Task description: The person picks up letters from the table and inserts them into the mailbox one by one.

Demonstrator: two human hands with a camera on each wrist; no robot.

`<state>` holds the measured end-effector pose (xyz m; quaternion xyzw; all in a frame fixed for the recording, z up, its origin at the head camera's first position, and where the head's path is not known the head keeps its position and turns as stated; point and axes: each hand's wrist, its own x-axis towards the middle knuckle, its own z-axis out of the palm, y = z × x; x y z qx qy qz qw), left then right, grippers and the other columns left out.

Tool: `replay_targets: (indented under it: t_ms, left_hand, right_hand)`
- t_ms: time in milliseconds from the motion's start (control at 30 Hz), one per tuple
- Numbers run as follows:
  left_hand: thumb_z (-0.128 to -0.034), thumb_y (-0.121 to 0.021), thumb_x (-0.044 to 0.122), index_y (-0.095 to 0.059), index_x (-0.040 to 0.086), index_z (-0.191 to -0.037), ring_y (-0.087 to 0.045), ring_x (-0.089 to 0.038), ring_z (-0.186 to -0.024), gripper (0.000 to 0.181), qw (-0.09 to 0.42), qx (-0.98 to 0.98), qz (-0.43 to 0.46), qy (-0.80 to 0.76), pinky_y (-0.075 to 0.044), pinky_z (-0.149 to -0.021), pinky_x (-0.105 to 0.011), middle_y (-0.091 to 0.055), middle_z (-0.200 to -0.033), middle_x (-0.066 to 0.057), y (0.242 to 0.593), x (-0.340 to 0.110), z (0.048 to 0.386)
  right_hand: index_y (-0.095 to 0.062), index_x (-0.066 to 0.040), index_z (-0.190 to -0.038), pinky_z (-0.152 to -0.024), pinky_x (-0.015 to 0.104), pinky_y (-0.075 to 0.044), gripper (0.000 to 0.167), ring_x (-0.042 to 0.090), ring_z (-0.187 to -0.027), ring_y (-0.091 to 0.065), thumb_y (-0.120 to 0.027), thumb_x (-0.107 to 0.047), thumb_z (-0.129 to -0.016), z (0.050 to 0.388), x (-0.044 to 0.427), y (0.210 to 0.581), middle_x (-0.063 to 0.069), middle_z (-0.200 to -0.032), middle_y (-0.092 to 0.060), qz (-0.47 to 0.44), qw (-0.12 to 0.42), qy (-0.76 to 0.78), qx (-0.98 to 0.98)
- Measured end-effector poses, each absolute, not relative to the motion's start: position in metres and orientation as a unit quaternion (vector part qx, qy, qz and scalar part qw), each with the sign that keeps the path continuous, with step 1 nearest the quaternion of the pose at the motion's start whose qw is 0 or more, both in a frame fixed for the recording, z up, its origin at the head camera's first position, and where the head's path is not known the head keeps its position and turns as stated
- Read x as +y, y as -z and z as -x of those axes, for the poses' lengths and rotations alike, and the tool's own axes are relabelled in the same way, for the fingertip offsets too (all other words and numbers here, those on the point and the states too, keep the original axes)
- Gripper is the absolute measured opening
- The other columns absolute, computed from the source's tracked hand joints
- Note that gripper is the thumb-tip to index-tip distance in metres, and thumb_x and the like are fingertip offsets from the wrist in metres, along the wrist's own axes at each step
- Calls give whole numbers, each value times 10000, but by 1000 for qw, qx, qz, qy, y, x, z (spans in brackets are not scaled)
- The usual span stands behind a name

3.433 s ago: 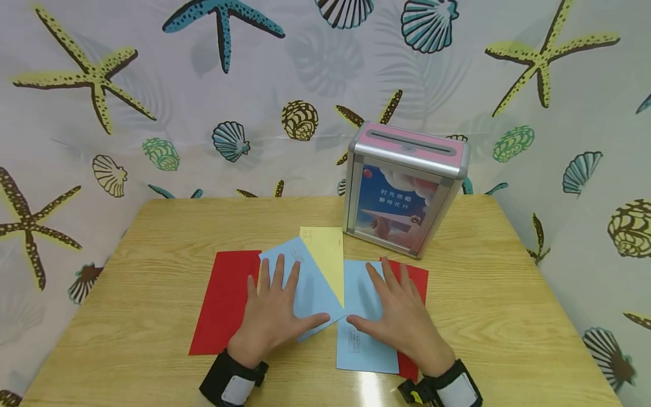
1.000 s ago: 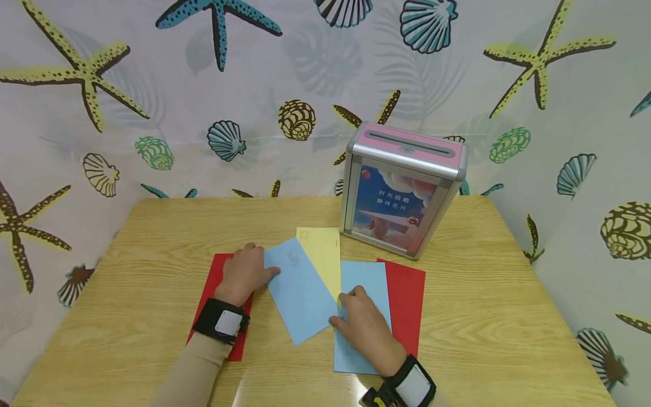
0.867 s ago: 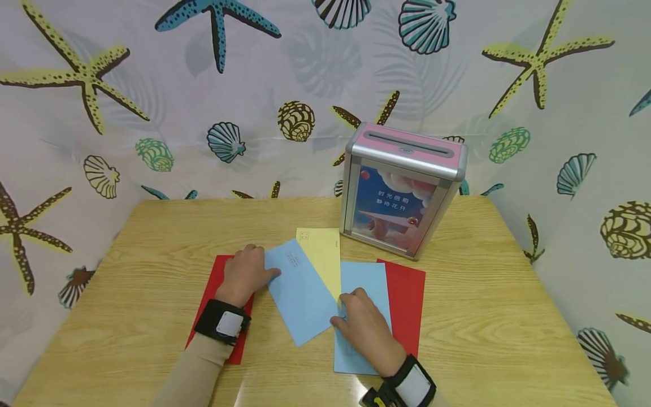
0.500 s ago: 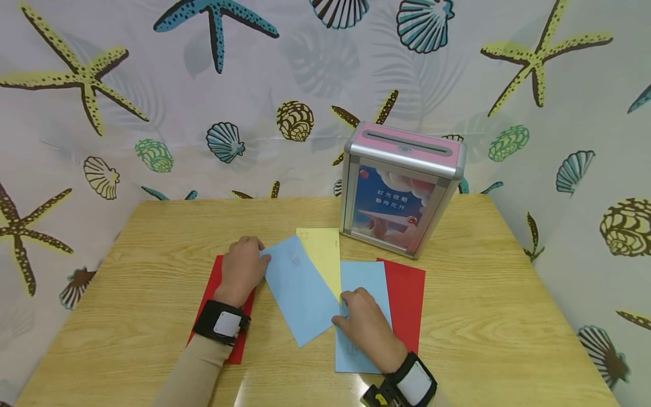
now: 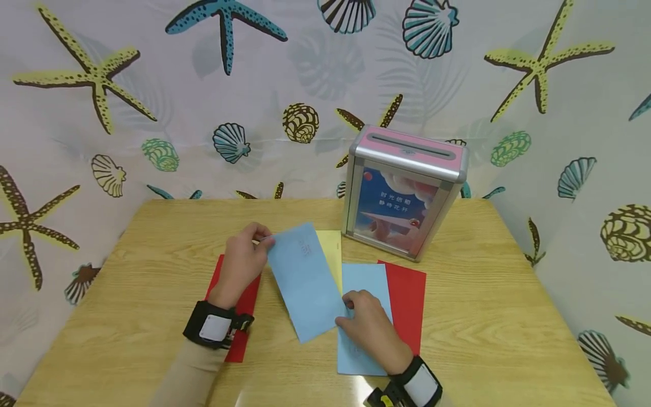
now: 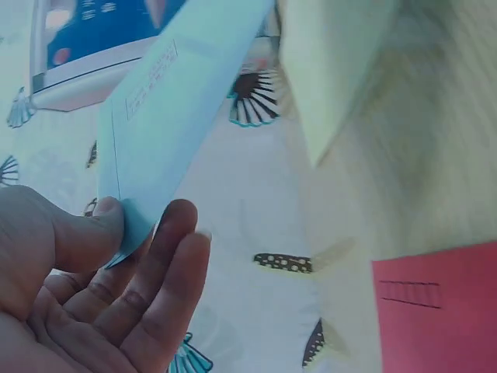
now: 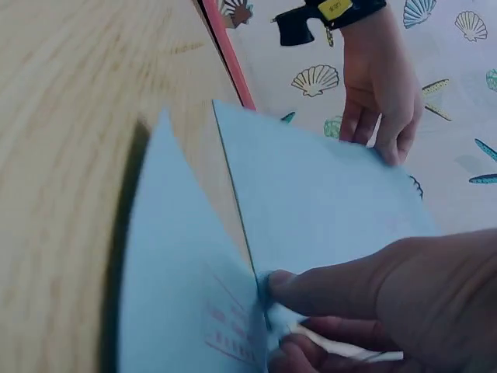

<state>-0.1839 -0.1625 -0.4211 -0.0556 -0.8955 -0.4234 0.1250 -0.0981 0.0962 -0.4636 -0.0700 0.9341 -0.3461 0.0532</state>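
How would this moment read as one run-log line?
left hand: pinches raised blue envelope, upper-left corner; right hand: at its lower-right corner; yellow envelope: partly covered by it; slotted box: upright

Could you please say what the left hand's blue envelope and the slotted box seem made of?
Blue envelope: matte paper or thin card, given its crisp, thin edge. Slotted box: apparently satin metal frame, from its silvery sheen; smooth pink top possibly plastic.

There are two blue envelopes [image 5: 305, 282] [image 5: 365, 280], two red envelopes [image 5: 407, 305] [image 5: 251, 297], one yellow envelope [image 5: 332, 254], one box [image 5: 399, 203] and two hands [image 5: 240, 263] [image 5: 375, 329].
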Motion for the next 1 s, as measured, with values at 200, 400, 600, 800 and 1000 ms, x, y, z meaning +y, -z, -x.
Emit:
replay_targets:
  t_ms: [200,400,600,800,1000]
  left_hand:
    - [-994,-674,74,-659,11,-1086,-719,-280,-687,113,110,-864,37,490,-588,-582,-294,-697,-1085,-189,401,-163,177]
    - [-990,-687,80,-637,-5,-1158,-750,-216,-710,195,103,-804,66,582,-642,-638,-375,-669,-1112,-200,384,-158,169]
    - [-981,-695,89,-615,62,-1323,-760,-153,-750,353,117,-752,121,637,-643,-699,-315,-727,-1037,-220,364,-150,158]
    - [-971,-698,55,-604,46,-1364,-773,-147,-850,403,125,-745,164,635,-632,-783,-276,-764,-1071,-212,352,-138,149]
    - [-924,-749,35,-652,-16,-1267,-779,-272,-957,360,121,-776,218,580,-633,-839,-338,-768,-1130,-179,351,-122,144]
  right_hand:
    - [-699,-58,-970,-713,233,-558,108,87,-767,-647,-777,-104,-911,94,108,463,-13,-852,-699,96,72,442,889]
    - [-635,-85,-836,-579,189,-479,171,120,-653,-657,-750,-142,-950,90,115,465,5,-742,-686,156,55,495,853]
    - [-726,-109,-879,-639,227,-576,90,137,-728,-754,-743,-156,-953,87,120,461,27,-829,-762,168,1,525,835]
    - [-757,-66,-926,-688,242,-612,63,232,-739,-773,-755,-127,-938,86,123,453,36,-851,-777,159,-41,544,823]
    - [-753,-31,-893,-623,237,-598,46,165,-692,-754,-772,-67,-914,88,122,442,21,-796,-767,172,-126,527,823]
